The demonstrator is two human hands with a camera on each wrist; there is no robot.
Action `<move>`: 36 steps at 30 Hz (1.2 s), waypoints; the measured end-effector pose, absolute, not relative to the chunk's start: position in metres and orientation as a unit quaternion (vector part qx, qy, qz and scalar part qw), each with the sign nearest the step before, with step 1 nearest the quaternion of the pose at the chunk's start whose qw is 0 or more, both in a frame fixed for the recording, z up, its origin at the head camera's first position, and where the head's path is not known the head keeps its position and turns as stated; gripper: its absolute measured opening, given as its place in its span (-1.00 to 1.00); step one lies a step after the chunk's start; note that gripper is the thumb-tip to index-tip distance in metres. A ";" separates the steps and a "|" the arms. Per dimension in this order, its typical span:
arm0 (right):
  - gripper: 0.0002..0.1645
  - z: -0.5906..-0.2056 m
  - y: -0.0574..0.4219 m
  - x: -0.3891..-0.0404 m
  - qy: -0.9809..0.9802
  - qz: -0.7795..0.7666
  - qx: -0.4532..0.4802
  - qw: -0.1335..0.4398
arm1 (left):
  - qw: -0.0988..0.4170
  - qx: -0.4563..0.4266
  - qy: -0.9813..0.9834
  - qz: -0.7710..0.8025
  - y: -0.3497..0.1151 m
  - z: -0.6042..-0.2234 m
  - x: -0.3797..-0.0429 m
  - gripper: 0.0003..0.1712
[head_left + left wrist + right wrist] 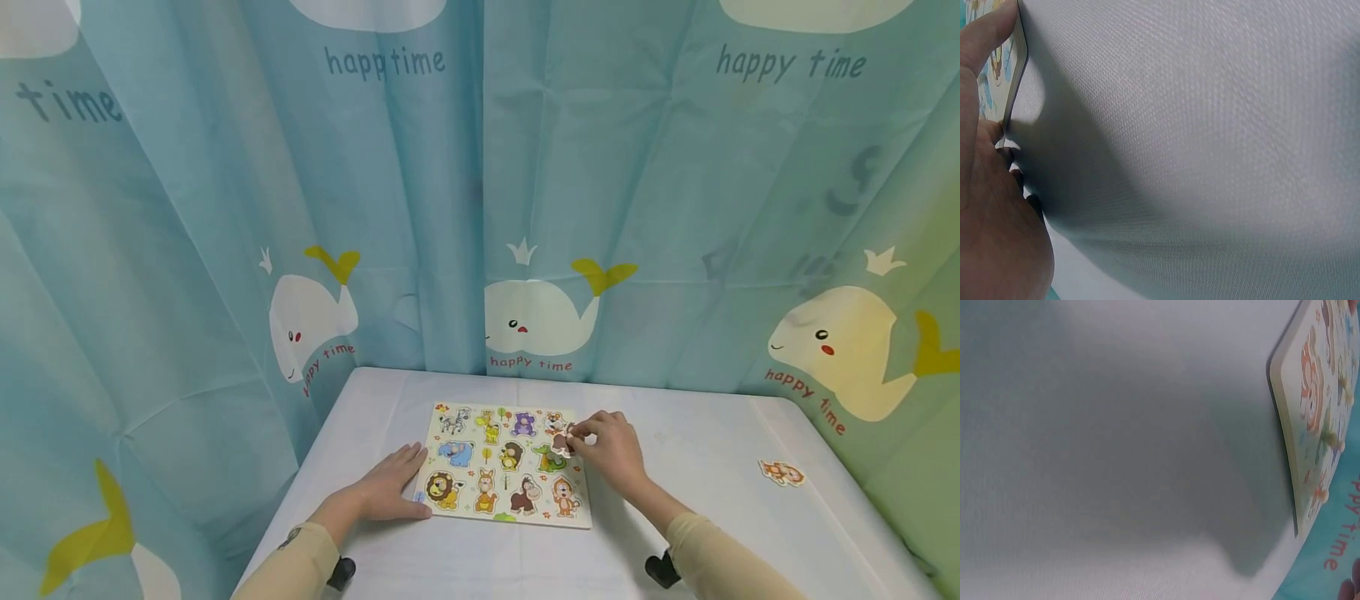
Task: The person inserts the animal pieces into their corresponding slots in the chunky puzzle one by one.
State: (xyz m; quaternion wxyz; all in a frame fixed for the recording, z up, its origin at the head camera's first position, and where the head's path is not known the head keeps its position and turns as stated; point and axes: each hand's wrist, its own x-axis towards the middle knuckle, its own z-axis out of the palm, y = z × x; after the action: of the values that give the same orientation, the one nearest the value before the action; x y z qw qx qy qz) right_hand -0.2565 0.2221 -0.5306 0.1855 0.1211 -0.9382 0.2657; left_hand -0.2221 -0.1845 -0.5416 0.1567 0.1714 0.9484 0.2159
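Note:
A pale puzzle board [537, 518] printed with animals lies on the white table, and several animal pieces with small knobs sit on it. My left hand [389, 486] rests at its left edge, with the fingers along the side and the thumb near the front corner. In the left wrist view, that thumb [990, 32] touches the board's corner. My right hand [613, 450] pinches a brown animal puzzle piece [562, 443] over the board's right side, between the tiger [555, 422] and the crocodile [551, 459]. The right wrist view does not show this piece clearly.
A monkey puzzle piece [782, 473] lies apart on the right of the table [712, 475]. Behind the table hangs a blue curtain [420, 208] with whales on it. Two black objects [342, 573] show under the forearms near the front.

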 end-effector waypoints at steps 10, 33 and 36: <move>-0.89 -0.536 0.211 -0.250 -0.936 0.256 0.144 0.193 | 0.158 0.166 0.948 0.220 -0.183 -0.543 -0.221 0.25; -0.87 -0.547 0.186 -0.233 -0.945 0.240 0.168 0.146 | 0.157 0.170 0.950 0.208 -0.184 -0.542 -0.221 0.25; -0.87 -0.549 0.184 -0.232 -0.945 0.237 0.174 0.145 | 0.157 0.170 0.951 0.207 -0.184 -0.541 -0.221 0.25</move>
State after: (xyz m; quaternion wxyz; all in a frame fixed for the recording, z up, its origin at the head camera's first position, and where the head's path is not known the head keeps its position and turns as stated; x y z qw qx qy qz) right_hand -0.2318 0.1837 -0.5488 0.1448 0.1741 -0.9449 0.2366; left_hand -0.2213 -0.1837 -0.5407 0.1566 0.1696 0.9507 0.2072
